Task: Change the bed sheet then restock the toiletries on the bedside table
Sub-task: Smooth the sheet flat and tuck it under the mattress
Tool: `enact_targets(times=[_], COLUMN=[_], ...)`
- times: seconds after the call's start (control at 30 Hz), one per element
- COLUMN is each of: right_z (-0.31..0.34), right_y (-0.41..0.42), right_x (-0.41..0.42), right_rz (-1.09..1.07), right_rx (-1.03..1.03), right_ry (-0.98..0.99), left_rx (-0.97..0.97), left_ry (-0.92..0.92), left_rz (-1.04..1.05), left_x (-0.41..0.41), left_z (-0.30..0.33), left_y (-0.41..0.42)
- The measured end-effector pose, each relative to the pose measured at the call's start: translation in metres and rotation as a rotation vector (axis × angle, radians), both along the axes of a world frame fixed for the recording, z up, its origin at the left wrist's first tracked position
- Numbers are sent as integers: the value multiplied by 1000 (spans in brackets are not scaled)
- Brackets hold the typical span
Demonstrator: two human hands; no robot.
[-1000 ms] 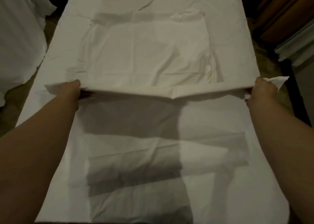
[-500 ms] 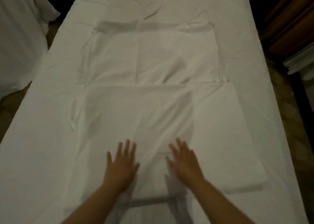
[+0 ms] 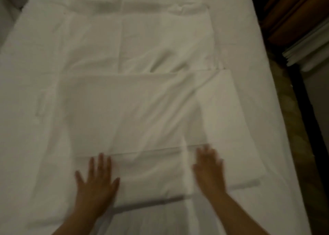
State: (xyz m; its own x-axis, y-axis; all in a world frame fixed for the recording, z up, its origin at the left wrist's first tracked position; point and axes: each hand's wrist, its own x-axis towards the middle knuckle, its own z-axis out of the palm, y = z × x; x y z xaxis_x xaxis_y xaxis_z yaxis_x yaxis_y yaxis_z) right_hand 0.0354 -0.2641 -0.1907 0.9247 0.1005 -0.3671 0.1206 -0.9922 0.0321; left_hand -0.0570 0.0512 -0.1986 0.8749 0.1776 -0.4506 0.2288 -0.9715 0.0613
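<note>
Right now you are in the bed-sheet half of the job, not the toiletries: both your hands lie flat on a folded white sheet [image 3: 142,113] that rests on the bed [image 3: 26,74], along its middle and toward the near end. Your left hand [image 3: 97,183] has its fingers straight and spread, palm down, pressing the near left part of the fold and gripping nothing. Your right hand [image 3: 208,168] is blurred, but its fingers look straight as well, laid on the cloth near the fold's right side; it seems to hold nothing.

Judging by this, you are smoothing or steadying the folded panel before opening it further. A second folded section [image 3: 138,38] lies beyond it, toward the far end of the bed, touching its far edge. For the next move you will likely need to find a free edge or corner of the top layer, pinch it with both hands, and draw it out toward the bed's sides or near end. No bedside table or toiletries show; a stack of white linen [image 3: 309,49] sits off the bed's right edge.
</note>
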Motion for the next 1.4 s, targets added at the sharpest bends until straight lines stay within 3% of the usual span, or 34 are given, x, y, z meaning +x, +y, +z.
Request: enact_targets(times=[0.1,0.13,0.33,0.43,0.53,0.6,0.67,0.77,0.93,1.07,1.13,1.27,1.33,1.4], right_z=[-16,-15,-20,-8,-4,-7,-2,14,24,17,18,12,16,14], right_y=[23,7,-153,-144,-132,-137,-140,-147,-177,-224,-236,-225,-203,-159], right_x=[-37,-38,-34,-44,-33,-18,0,13,-30,-98,-122,-128,-117,-107], right_rz=[283,288,-58,-454,-1292,-1640,-1739,-1714,-1711,-1872,-1812,-1217,-970,-656], right_rx=[130,152,-64,292,814,1180,1460,1528,1436,1198,1036,602,409,388], right_ry=[35,65,35,-196,-379,-286,-98,-27,-177,-214,-198,-382,-331,-260], left_rx=[-73,-90,16,-57,-122,-104,-82,-120,-218,-244,-241,-234,-186,-111], left_ry=[-38,-72,-183,-286,-352,-367,-413,-505,-566,-418,-407,-320,-239,-199], left_rz=[-253,-281,-233,-375,-464,-440,-475,-514,-571,-594,-623,-578,-473,-379], left_x=[5,5,-13,-17,-6,13,28,34,2,-54,-70,-76,-74,-73], left_z=[-22,-28,-45,-38,-33,-30,-26,-13,7,-1,-5,-3,-4,-11], left_y=[-81,-95,-102,-155,-212,-227,-231,-231,-251,-307,-323,-306,-281,-247])
